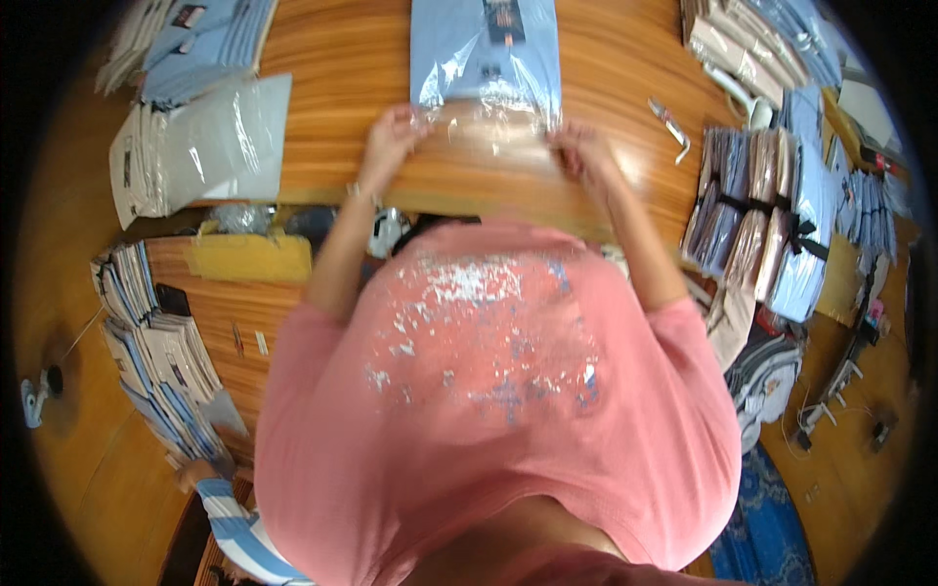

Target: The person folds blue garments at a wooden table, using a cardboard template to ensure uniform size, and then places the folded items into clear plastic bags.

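Observation:
A folded light blue shirt (486,59) with a dark tag lies on the wooden table in front of me, inside a clear plastic bag (498,132). The bag's loose near end sticks out past the shirt toward me and looks blurred. My left hand (393,142) pinches the left corner of that end. At the opposite corner, my right hand (584,154) has its fingers closed on the plastic. Both forearms reach forward from my sides.
Flat plastic bags (215,142) and bagged blue shirts (210,49) lie at left. White-handled cutters (670,129) rest right of my hand. Tied stacks of bagged garments (752,205) line the right side. A co-worker's hand (198,475) touches shirt stacks at lower left.

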Demonstrator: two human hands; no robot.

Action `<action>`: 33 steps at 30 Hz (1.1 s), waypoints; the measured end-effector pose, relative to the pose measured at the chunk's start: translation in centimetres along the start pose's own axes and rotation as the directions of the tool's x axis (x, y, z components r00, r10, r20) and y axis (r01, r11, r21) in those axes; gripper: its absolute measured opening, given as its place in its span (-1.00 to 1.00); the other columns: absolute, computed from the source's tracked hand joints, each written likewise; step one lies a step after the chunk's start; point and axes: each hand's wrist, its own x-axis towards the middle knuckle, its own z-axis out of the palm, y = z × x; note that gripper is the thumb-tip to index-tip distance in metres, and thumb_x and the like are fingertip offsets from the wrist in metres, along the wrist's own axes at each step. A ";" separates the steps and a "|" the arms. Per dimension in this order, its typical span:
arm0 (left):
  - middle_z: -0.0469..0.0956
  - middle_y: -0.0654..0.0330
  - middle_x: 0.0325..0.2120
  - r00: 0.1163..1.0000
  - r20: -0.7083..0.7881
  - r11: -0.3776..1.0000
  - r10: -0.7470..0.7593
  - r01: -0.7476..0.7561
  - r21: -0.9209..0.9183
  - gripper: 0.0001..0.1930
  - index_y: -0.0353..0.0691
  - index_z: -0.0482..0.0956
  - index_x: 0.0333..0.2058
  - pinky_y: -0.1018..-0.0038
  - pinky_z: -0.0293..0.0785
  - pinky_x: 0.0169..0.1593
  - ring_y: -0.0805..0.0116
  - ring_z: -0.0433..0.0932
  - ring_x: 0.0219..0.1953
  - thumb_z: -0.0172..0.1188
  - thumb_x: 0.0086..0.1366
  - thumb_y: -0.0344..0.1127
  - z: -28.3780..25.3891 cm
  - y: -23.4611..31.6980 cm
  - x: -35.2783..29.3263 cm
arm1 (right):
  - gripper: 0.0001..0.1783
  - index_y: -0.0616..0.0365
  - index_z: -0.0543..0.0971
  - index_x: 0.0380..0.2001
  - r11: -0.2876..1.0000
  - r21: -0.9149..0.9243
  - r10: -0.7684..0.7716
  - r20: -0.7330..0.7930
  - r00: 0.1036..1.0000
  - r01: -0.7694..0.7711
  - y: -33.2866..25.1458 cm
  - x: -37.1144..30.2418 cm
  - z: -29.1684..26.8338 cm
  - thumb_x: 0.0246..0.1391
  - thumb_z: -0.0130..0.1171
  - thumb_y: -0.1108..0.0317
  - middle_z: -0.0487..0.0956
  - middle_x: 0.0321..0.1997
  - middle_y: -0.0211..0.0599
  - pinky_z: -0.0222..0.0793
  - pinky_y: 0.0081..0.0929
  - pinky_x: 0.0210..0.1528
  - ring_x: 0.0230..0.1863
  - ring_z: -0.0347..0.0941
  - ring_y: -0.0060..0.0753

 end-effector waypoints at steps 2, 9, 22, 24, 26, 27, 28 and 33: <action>0.55 0.09 -0.30 0.998 0.040 0.993 -0.058 0.062 -0.105 -0.42 -0.36 0.25 0.00 0.49 0.41 -0.26 0.39 0.49 -0.30 0.28 0.06 -0.26 0.3 -1.3 -2.5 | -0.82 0.09 0.50 -0.60 0.997 -0.030 0.079 0.046 0.996 -0.078 1.2 -1.9 0.4 -0.06 0.23 0.28 0.28 -0.80 -0.61 -0.01 -0.71 -0.75 -0.81 0.09 -0.74; 0.01 -0.06 0.21 0.804 0.287 0.432 0.520 -0.538 0.724 0.07 -0.21 -0.02 0.22 0.15 -0.10 0.26 -0.03 -0.04 0.24 0.41 -0.23 -0.04 1.8 5.3 -4.6 | -0.66 0.22 0.49 -0.27 0.992 -0.105 -0.083 -0.055 0.995 0.077 -0.8 -2.1 -1.1 -0.07 0.24 0.23 0.47 -0.54 -0.40 0.30 -0.71 -0.56 -0.55 0.35 -0.64; 0.52 0.13 -0.21 0.759 -0.565 0.882 0.324 -0.458 -0.110 -0.67 -0.40 0.46 -0.16 0.34 0.30 -0.02 0.24 0.40 -0.08 0.22 0.08 -0.43 10.0 8.3 -1.1 | -0.35 0.24 0.10 0.15 0.642 0.079 -0.743 0.309 0.593 0.763 -12.5 -9.3 3.5 0.03 0.10 0.37 0.45 -0.12 -0.25 0.28 -0.55 -0.10 -0.18 0.41 -0.47; 0.42 0.12 -0.09 0.826 -0.554 0.686 0.106 -0.464 -0.561 -0.64 -0.38 0.34 -0.06 0.32 0.30 0.04 0.22 0.36 -0.02 0.12 0.19 -0.36 12.2 8.8 0.3 | -0.34 0.21 0.11 0.17 0.841 0.058 -0.537 -0.047 0.842 0.539 -8.9 -6.1 2.1 0.02 0.11 0.37 0.43 -0.06 -0.23 0.31 -0.54 -0.13 -0.17 0.41 -0.45; 0.34 0.05 0.00 0.913 -0.397 0.461 -0.088 -0.316 -0.829 -0.54 -0.37 0.23 0.04 0.27 0.30 0.08 0.16 0.36 -0.01 0.09 0.22 -0.30 14.1 6.9 2.3 | -0.35 0.25 0.13 0.16 0.922 0.167 -0.328 -0.143 0.934 0.349 -6.0 -3.0 1.3 0.02 0.12 0.37 0.42 -0.02 -0.19 0.34 -0.47 -0.15 -0.14 0.41 -0.40; 0.26 0.08 0.07 0.931 -0.327 0.453 -0.161 -0.225 -0.863 -0.51 -0.34 0.17 0.08 0.21 0.25 0.12 0.14 0.30 0.06 0.02 0.26 -0.23 15.3 5.5 3.1 | -0.36 0.29 0.14 0.14 0.930 0.236 -0.275 -0.062 0.960 0.281 -5.0 -2.2 1.2 0.02 0.11 0.37 0.43 -0.01 -0.16 0.36 -0.42 -0.16 -0.12 0.40 -0.36; 0.30 0.09 0.04 0.971 -0.181 0.378 -0.159 -0.110 -0.919 -0.52 -0.34 0.18 0.08 0.22 0.26 0.12 0.15 0.32 0.04 0.02 0.27 -0.22 16.1 3.4 3.0 | -0.38 0.33 0.16 0.12 0.933 0.300 -0.213 0.013 0.977 0.200 -3.7 -1.2 0.8 0.02 0.11 0.37 0.43 0.01 -0.13 0.38 -0.36 -0.17 -0.09 0.39 -0.32; 0.47 0.11 -0.12 0.761 0.644 0.453 -0.076 0.602 -0.658 -0.61 -0.32 0.33 0.00 0.30 0.30 0.07 0.22 0.42 -0.03 -0.02 0.29 -0.19 16.4 2.2 -6.3 | -0.51 0.22 0.36 -0.01 0.808 -0.480 -0.411 -0.042 0.911 0.343 -2.0 0.9 -5.5 -0.07 0.14 0.38 0.51 -0.17 -0.14 0.37 -0.29 -0.24 -0.14 0.41 -0.16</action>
